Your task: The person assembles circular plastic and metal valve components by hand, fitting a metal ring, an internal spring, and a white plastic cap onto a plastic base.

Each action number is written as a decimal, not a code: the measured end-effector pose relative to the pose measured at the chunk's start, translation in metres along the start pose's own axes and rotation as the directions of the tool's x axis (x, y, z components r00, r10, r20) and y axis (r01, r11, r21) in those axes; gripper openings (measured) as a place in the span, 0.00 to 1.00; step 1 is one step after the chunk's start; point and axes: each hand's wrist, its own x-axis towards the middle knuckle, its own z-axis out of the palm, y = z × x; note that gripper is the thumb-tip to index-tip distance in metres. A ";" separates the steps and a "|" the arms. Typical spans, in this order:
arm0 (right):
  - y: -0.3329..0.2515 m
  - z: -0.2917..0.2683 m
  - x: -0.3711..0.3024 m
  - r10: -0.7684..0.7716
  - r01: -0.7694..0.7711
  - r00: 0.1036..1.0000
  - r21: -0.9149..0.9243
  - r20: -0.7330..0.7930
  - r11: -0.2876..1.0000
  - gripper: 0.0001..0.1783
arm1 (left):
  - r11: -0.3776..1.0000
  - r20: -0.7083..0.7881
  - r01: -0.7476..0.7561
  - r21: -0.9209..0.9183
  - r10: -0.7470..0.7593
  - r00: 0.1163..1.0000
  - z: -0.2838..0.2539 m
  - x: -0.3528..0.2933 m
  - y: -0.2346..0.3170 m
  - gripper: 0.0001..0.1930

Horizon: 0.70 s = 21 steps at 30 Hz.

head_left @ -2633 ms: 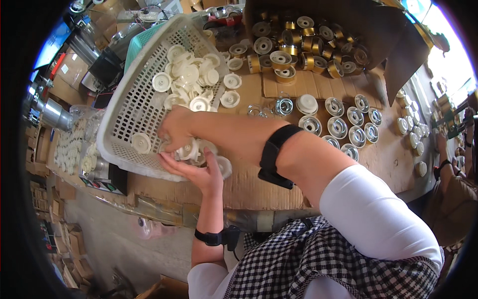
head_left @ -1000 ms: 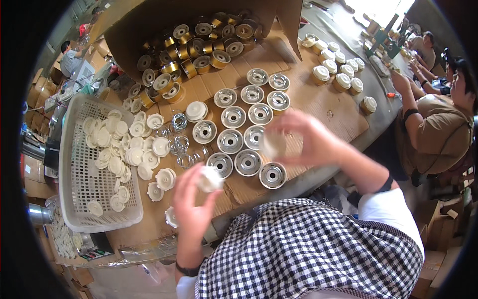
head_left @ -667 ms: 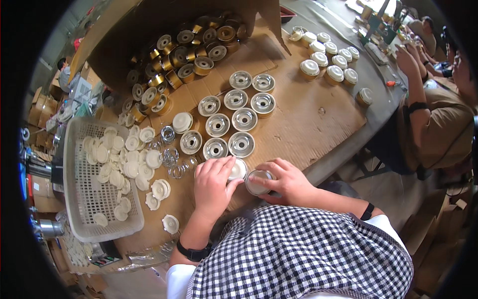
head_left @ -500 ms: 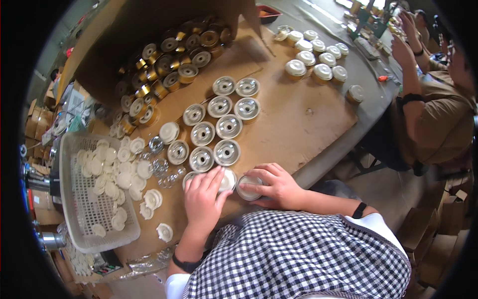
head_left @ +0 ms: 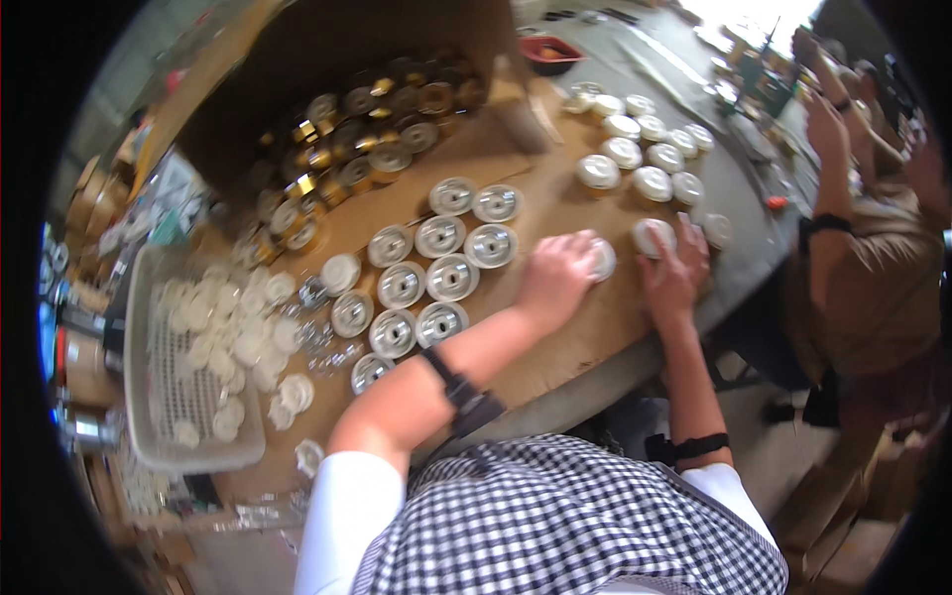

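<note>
My left hand (head_left: 557,275) reaches across to the right, its fingers closed round a white-capped round part (head_left: 602,260) just above or on the cardboard. Beside it, my right hand (head_left: 676,270) has its fingers and thumb round another white-capped round part (head_left: 654,238). Both lie just in front of a group of gold-sided parts with white caps (head_left: 598,173). Left of my left hand stand rows of open round metal parts (head_left: 452,277) with a hole in the middle. One white-capped part (head_left: 340,273) sits at their left edge.
A white plastic basket (head_left: 260,436) of white caps stands at the left, with clear plastic pieces (head_left: 319,335) near it. A tipped cardboard box (head_left: 228,129) holds several gold-sided parts. At the far right sits another person (head_left: 883,268); a red tray (head_left: 551,52) is at the back.
Both hands have moved from the near edge of the metal rows to the right and away from me, carrying two white-capped parts toward the capped group. The view has shifted slightly.
</note>
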 end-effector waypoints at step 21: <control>-0.394 -0.033 -0.032 -0.936 0.534 0.347 0.833 -0.059 0.146 0.35 | 0.332 -0.206 0.863 0.381 -0.879 0.430 -0.243 -0.339 0.026 0.30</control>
